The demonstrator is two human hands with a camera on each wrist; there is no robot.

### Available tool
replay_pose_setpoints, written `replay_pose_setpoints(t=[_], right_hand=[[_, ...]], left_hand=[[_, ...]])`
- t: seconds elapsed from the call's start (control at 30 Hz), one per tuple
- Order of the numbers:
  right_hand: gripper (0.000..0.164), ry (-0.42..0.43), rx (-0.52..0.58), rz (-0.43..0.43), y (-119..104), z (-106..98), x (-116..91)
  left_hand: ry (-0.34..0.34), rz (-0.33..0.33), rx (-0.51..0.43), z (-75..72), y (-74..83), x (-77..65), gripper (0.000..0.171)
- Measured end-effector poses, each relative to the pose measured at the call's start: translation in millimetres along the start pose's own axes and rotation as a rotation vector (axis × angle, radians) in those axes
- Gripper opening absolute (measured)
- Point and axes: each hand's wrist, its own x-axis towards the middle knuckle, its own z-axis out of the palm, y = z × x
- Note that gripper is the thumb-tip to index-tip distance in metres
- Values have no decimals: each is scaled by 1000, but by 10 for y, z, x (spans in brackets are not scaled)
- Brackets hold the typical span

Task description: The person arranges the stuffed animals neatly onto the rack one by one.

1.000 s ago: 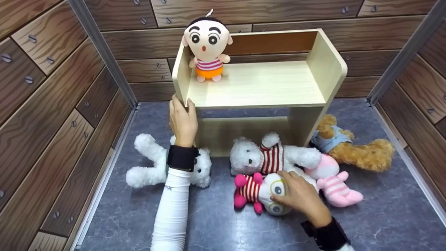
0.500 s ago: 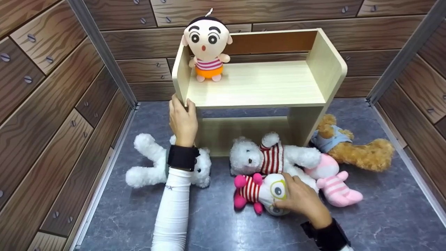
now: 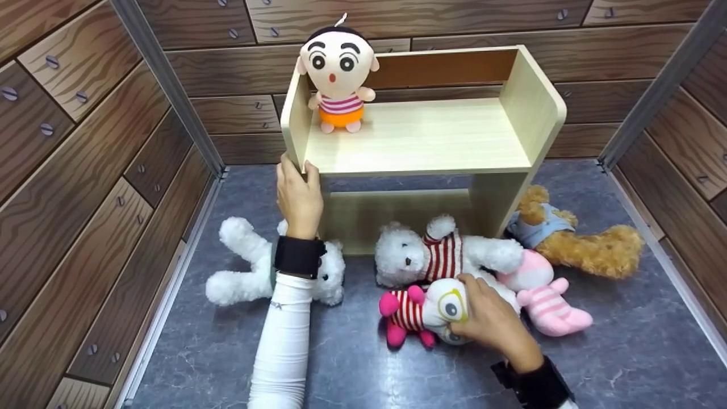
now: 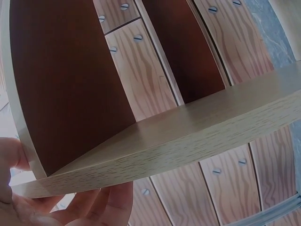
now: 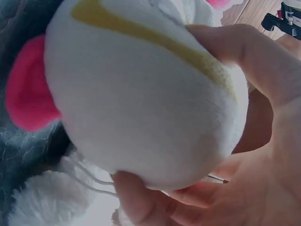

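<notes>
My right hand [image 3: 493,315] grips the round white head of a plush doll [image 3: 406,311] with yellow-ringed eyes, a red-and-white striped body and pink limbs. In the right wrist view, thumb and fingers curl round the plush doll's head [image 5: 141,103]. My left hand [image 3: 300,199] holds the left side panel of a pale wooden shelf [image 3: 437,136]; the left wrist view has its thumb and fingers on both sides of the board [image 4: 155,155]. A big-headed plush boy [image 3: 341,74] in orange shorts stands at the left of the upper shelf.
A white teddy bear in a striped sweater [image 3: 446,258] lies before the shelf, next to a pink-and-white plush toy [image 3: 554,309]. Another white bear [image 3: 241,278] lies partly under my left arm. A brown bear [image 3: 590,250] lies at the right. Wood-patterned walls [image 3: 85,244] enclose the floor.
The doll in my right hand has turned and lifted slightly, its legs now pointing more toward the front. My left hand and the shelf have stayed put.
</notes>
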Motion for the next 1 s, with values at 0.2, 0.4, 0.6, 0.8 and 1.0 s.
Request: replay_pose_setpoints(t=[0.2, 0.4, 0.6, 0.8, 1.0], right_hand=[[88, 86, 20, -45, -19, -75, 23], [80, 129, -37, -88, -77, -275, 96], [83, 144, -29, -113, -196, -586, 173], [88, 188, -12, -163, -346, -926, 265], [94, 282, 40, -246, -478, -1214, 370]], left_hand=[[-2, 2, 1, -9, -1, -1, 53], [6, 1, -4, -6, -7, 7, 53], [7, -7, -6, 7, 1, 4, 51], [-7, -12, -13, -8, 52, -35, 49], [-15, 22, -6, -46, 81, -141, 55]])
